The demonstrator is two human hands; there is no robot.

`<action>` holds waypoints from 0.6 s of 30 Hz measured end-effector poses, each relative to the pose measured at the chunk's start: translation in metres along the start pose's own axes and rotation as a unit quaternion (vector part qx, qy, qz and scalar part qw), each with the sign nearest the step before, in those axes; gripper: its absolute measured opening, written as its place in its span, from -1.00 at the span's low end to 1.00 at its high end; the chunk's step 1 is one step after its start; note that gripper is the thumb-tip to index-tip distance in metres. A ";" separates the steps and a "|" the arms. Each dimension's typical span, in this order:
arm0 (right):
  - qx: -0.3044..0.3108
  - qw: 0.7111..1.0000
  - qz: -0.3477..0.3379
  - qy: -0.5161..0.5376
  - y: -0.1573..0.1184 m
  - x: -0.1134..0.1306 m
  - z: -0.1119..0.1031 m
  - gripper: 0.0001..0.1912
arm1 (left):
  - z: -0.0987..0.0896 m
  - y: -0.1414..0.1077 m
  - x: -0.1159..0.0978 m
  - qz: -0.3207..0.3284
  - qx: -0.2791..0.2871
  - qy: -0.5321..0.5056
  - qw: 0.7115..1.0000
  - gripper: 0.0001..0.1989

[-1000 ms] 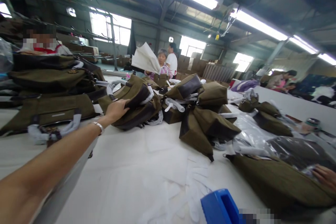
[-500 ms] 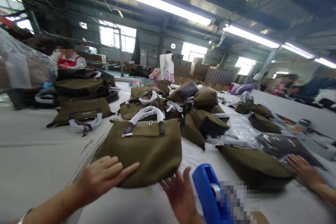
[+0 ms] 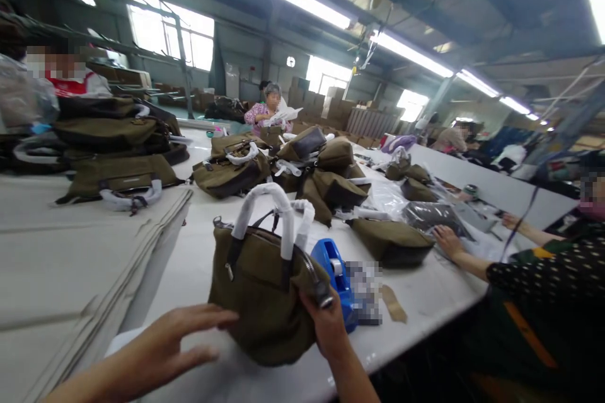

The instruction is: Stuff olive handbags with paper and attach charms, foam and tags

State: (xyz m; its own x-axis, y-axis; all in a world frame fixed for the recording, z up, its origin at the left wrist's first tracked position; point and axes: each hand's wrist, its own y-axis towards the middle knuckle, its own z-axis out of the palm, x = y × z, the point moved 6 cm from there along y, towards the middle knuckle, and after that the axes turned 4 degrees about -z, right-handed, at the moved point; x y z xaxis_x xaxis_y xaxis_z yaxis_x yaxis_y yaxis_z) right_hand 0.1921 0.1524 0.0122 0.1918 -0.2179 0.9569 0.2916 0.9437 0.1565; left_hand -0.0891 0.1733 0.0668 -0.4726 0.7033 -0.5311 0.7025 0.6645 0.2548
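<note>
So the olive bag (image 3: pixel 262 296) has just swung round between the hands. The right hand (image 3: pixel 328 324) now grips its zip end, while the left hand (image 3: pixel 177 337) has come off the front: open, fingers right by the side, can't tell if touching. Basically the right hand's doing the holding, left's free. Blue tape dispenser (image 3: pixel 324 256) sits just beyond the right hand on the table (image 3: pixel 189 252).
</note>
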 end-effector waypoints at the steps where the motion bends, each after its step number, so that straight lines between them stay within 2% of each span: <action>1: 0.034 0.998 -0.038 -0.030 -0.007 0.005 0.007 -0.53 | -0.010 0.007 -0.002 -0.048 -0.025 -0.055 0.997 -0.62; 4: 0.147 0.975 -0.131 -0.101 -0.034 0.025 0.039 -0.55 | -0.033 0.029 -0.014 -0.138 -0.147 -0.156 0.967 -0.50; 6: 0.231 0.951 -0.157 -0.131 -0.054 0.039 0.056 -0.42 | -0.035 0.039 -0.026 -0.155 -0.192 -0.170 0.954 -0.39; 9: 0.377 0.909 -0.108 -0.142 -0.074 0.056 0.062 -0.16 | -0.023 0.041 -0.037 -0.183 -0.201 -0.166 0.948 -0.45; 10: 0.408 0.898 -0.081 -0.143 -0.076 0.060 0.058 -0.20 | -0.019 0.038 -0.039 -0.191 -0.203 -0.169 0.945 -0.46; 11: 0.414 0.896 -0.062 -0.148 -0.073 0.064 0.051 -0.34 | -0.015 0.034 -0.041 -0.194 -0.205 -0.178 0.943 -0.45; 12: 0.390 0.905 -0.061 -0.159 -0.066 0.069 0.043 -0.54 | -0.011 0.031 -0.043 -0.194 -0.204 -0.199 0.939 -0.44; 13: 0.338 0.921 -0.075 -0.180 -0.055 0.073 0.034 -0.71 | -0.007 0.029 -0.045 -0.193 -0.196 -0.234 0.933 -0.44; 14: 0.278 0.932 -0.105 -0.207 -0.044 0.076 0.027 -0.75 | -0.002 0.027 -0.047 -0.196 -0.189 -0.282 0.920 -0.44; 15: 0.222 0.935 -0.146 -0.233 -0.034 0.080 0.022 -0.70 | 0.002 0.027 -0.049 -0.202 -0.184 -0.342 0.899 -0.45; 16: 0.184 0.930 -0.191 -0.255 -0.026 0.082 0.022 -0.65 | 0.007 0.027 -0.051 -0.213 -0.181 -0.403 0.871 -0.46; 18: 0.172 0.901 -0.280 -0.283 -0.014 0.082 0.034 -0.56 | 0.015 0.028 -0.056 -0.238 -0.179 -0.495 0.816 -0.45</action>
State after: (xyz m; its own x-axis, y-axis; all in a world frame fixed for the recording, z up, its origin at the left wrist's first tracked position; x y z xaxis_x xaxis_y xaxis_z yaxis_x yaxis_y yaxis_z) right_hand 0.1722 0.1294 0.0967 -0.4325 -0.6135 0.6607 -0.1323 0.7680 0.6266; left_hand -0.0347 0.1483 0.0914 0.1401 -0.0879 -0.9862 0.2807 0.9587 -0.0456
